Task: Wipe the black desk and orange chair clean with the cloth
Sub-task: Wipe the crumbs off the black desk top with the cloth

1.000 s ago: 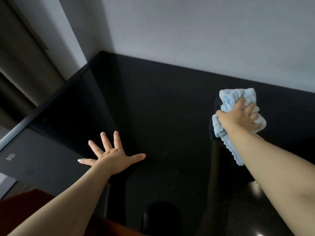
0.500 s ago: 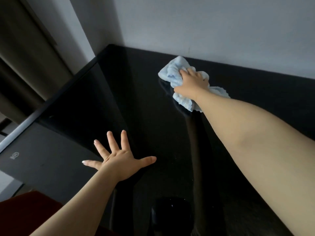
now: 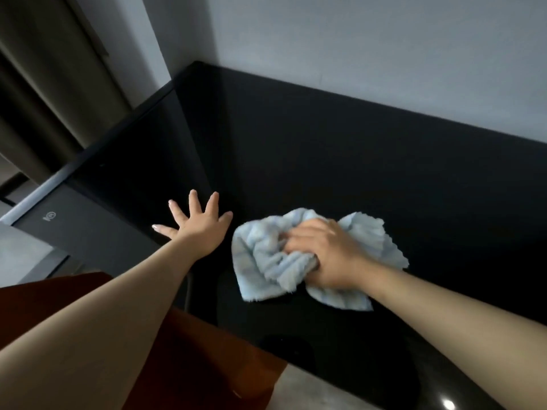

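The glossy black desk (image 3: 325,149) fills the middle of the view and runs back to the wall. My right hand (image 3: 325,253) grips a crumpled light blue cloth (image 3: 266,258) and presses it on the desk near its front part. My left hand (image 3: 196,229) lies flat on the desk just left of the cloth, fingers spread, holding nothing. Part of the orange chair (image 3: 189,365) shows at the bottom left, below the desk's front edge and partly hidden by my left forearm.
A grey wall (image 3: 355,39) backs the desk. A dark grey cabinet side with a small logo (image 3: 50,216) stands at the left. Brown curtain (image 3: 44,84) hangs at the far left. Grey floor (image 3: 310,392) shows below the desk edge.
My right hand has dragged the cloth from the far part of the desk near the wall toward me, close to my left hand. The left hand stays planted on the desk.
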`<action>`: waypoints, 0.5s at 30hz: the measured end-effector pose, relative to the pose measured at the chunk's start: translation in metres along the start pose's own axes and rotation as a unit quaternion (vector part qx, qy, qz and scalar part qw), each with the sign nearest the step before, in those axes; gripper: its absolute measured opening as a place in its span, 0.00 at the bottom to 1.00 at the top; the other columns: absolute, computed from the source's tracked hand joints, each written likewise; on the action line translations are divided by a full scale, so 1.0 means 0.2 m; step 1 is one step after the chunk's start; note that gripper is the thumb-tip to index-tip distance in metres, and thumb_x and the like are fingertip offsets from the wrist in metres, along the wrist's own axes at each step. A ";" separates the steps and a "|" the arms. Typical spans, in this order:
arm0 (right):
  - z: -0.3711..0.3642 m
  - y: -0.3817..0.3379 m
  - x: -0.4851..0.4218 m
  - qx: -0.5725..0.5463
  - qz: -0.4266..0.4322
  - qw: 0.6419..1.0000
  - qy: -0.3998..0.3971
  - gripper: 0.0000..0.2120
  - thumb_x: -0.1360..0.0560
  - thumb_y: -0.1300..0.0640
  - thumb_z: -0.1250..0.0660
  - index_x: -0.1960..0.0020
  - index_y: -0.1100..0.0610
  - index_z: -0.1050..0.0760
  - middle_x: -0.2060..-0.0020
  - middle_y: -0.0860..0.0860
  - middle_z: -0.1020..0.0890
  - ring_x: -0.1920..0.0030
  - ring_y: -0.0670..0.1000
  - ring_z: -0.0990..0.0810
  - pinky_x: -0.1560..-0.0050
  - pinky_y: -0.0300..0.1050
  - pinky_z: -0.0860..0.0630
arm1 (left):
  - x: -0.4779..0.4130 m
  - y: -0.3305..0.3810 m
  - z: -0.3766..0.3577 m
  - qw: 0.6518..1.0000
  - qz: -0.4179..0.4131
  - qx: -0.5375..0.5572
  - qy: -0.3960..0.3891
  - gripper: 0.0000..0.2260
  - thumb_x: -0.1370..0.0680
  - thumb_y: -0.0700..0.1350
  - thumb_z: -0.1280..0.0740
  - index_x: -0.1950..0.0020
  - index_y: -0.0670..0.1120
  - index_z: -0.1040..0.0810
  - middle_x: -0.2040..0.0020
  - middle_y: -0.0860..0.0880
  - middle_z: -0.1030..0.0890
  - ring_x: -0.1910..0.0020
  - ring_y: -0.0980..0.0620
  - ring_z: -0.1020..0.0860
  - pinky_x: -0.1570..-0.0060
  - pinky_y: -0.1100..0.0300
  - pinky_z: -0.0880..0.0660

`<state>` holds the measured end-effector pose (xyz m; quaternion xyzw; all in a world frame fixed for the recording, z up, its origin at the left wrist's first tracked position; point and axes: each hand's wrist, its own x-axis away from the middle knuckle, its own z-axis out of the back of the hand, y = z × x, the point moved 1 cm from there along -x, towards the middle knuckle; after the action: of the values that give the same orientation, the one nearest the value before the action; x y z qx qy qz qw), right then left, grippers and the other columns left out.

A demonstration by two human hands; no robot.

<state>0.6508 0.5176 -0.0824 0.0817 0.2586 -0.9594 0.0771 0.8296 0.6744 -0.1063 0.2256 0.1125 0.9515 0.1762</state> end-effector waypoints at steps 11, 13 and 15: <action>0.01 -0.06 0.13 0.087 -0.269 0.959 -0.007 0.26 0.30 0.51 0.35 0.33 0.44 0.30 0.33 0.42 0.30 0.32 0.52 0.37 0.36 0.54 0.39 | 0.37 -0.11 -0.14 0.990 -0.114 -0.075 0.030 0.26 0.19 0.57 0.50 0.23 0.54 0.53 0.22 0.53 0.57 0.24 0.45 0.62 0.29 0.43 0.62; -0.04 -0.21 0.25 0.050 -0.196 0.979 0.005 0.21 0.34 0.52 0.33 0.41 0.47 0.23 0.43 0.45 0.22 0.39 0.55 0.28 0.41 0.56 0.32 | 0.46 -0.13 -0.18 0.988 -0.134 -0.070 0.043 0.25 0.19 0.56 0.50 0.23 0.54 0.51 0.22 0.53 0.54 0.24 0.46 0.61 0.28 0.45 0.61; -0.07 -0.31 0.38 0.021 -0.152 0.988 0.001 0.14 0.34 0.49 0.33 0.48 0.45 0.23 0.50 0.42 0.21 0.44 0.50 0.26 0.45 0.55 0.29 | 0.53 -0.15 -0.20 0.987 -0.146 -0.050 0.045 0.24 0.18 0.55 0.50 0.23 0.54 0.49 0.22 0.54 0.53 0.24 0.48 0.61 0.28 0.48 0.61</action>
<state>0.5670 0.5688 -0.0788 0.0438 0.2474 -0.9653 -0.0717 0.7300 0.7372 -0.1076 0.1546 0.1048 0.9292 0.3190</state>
